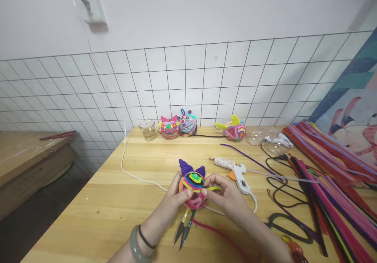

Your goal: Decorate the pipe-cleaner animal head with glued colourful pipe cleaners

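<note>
My left hand (179, 192) is closed round the left side of a pipe-cleaner ball ornament (193, 184), its thumb pressed on the front. Two purple pointed ears stand on top of the ball, above rows of black, yellow, orange and pink. Between thumb and fingers, my right hand (218, 192) pinches a yellow pipe cleaner (216, 188) against the ball's right side, with a loose end sticking out. Below the ball lie thread snips (184, 229), blades toward me. A pink pipe cleaner (216, 231) trails from near the snips toward my right forearm.
A white glue gun (235, 170) lies right of my hands, its cable curling behind my right wrist. Finished ornaments (169, 128) and a glass cup (148, 131) line the wall. Clear plastic balls (256, 136), black-handled scissors (290, 227) and bundled pipe cleaners (330, 145) crowd the right side.
</note>
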`<state>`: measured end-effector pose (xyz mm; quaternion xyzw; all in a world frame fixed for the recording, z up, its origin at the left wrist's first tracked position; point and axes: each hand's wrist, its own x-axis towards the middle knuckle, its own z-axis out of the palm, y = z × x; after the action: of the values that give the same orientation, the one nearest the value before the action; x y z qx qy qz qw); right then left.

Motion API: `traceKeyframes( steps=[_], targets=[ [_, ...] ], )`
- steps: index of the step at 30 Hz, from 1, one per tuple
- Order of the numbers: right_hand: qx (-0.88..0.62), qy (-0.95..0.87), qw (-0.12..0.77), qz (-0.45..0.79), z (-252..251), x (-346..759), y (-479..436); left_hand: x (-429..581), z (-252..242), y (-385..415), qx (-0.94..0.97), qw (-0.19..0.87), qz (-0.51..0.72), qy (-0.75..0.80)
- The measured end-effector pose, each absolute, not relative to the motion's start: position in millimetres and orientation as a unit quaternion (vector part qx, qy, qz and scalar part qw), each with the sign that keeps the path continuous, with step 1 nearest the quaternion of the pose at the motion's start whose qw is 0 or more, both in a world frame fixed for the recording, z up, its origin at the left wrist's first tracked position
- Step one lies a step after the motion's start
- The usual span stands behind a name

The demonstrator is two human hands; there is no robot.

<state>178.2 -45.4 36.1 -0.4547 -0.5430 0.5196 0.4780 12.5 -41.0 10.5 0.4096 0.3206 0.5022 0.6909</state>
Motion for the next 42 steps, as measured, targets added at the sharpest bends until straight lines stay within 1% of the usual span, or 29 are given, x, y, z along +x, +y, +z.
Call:
traceKeyframes(
  steps=[17, 23, 25, 28, 31, 33, 34, 35, 37, 42],
  targets=[
    [-0.451, -0.56, 0.479, 0.503, 32.0, 181.1, -43.2, 13.0, 11.4, -40.3, 0.406, 0.696, 0.501, 0.316],
    [-0.441, -0.57, 0.487, 0.493, 35.7, 184.5, -43.0, 12.4, 8.3, -39.5, 0.407, 0.681, 0.514, 0.326],
    [-0.453, -0.564, 0.502, 0.474, 38.8, 189.2, -41.0, 11.9, 7.6, -38.9, 0.41, 0.677, 0.519, 0.323],
    [-0.51, -0.581, 0.502, 0.386, 40.8, 207.0, -31.3, 10.5, 8.0, -37.0, 0.399, 0.671, 0.537, 0.32],
    [-0.599, -0.606, 0.445, 0.276, 35.3, 236.1, -15.8, 7.8, 9.7, -33.5, 0.367, 0.676, 0.556, 0.315],
    [-0.722, -0.629, 0.25, 0.142, 28.0, 254.7, -6.9, 5.5, 10.7, -30.3, 0.339, 0.68, 0.567, 0.318],
    [-0.753, -0.627, 0.17, 0.107, 24.0, 261.9, -3.8, 4.2, 11.0, -28.4, 0.319, 0.681, 0.575, 0.322],
    [-0.767, -0.621, 0.132, 0.093, 20.2, 267.2, -1.7, 3.1, 11.2, -26.4, 0.294, 0.683, 0.584, 0.326],
    [-0.777, -0.615, 0.096, 0.088, 13.8, 272.3, 0.0, 0.9, 11.2, -22.6, 0.233, 0.693, 0.595, 0.333],
    [-0.781, -0.614, 0.07, 0.089, 6.6, 272.4, 0.5, -2.4, 10.8, -17.1, 0.144, 0.717, 0.604, 0.318]
  ],
)
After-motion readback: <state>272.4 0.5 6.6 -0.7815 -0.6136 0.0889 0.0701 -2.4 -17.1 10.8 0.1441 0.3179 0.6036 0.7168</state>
